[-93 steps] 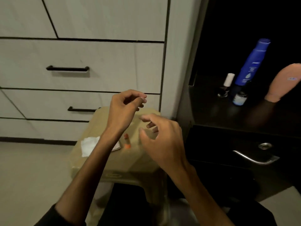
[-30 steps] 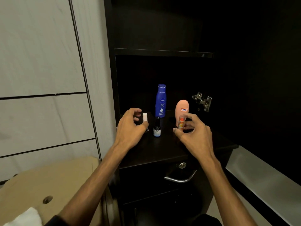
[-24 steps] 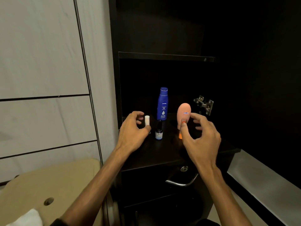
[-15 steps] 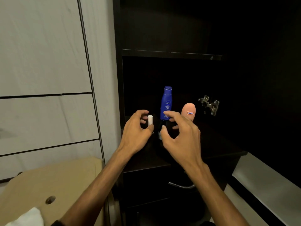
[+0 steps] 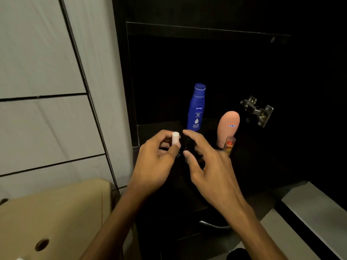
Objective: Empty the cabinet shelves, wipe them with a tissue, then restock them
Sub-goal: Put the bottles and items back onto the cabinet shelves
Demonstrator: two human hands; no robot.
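Pinching the white-capped vial [image 5: 175, 139] beside the blue bottle [image 5: 196, 107], left hand [image 5: 156, 162] holds a light, slippery item best gripped mid-body; right hand [image 5: 208, 166] hovers spread, empty.

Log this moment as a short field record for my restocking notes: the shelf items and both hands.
shelf: dark cabinet shelf
standing items: blue Nivea bottle, peach tube, small orange tube in front of it
left hand: pinches white-capped vial
right hand: fingers spread, reaching beside the vial, holds nothing visible
beside cabinet: cardboard box

Glossy plastic blue bottle [image 5: 196, 107], matt dark shelf [image 5: 253, 166], shiny metal hinge [image 5: 257, 111].
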